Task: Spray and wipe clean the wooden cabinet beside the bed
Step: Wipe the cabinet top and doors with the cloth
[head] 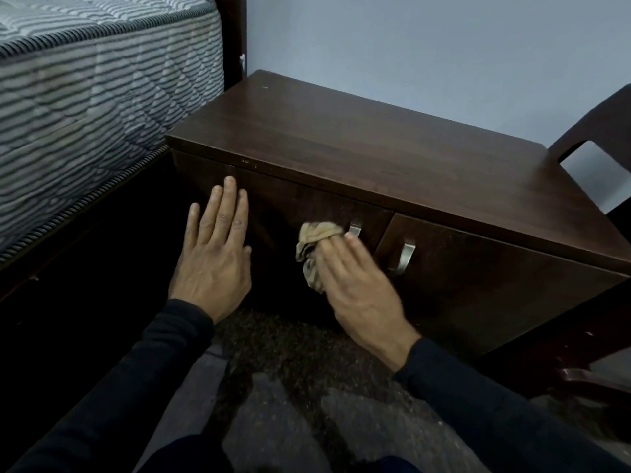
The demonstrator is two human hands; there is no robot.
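- A pale blue wall fills the upper right of the frame.
- The wooden cabinet sits mid-frame.
- My right hand presses a crumpled cloth to its left door, beside a metal handle.
- My left hand lies flat, fingers spread, lower left.
- The striped mattress is upper left.

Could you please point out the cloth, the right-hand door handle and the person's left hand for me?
cloth [316, 238]: head view, on the crumpled folds left of the fingers.
right-hand door handle [404, 257]: head view, mid-bar.
left hand [215, 254]: head view, back of the hand.
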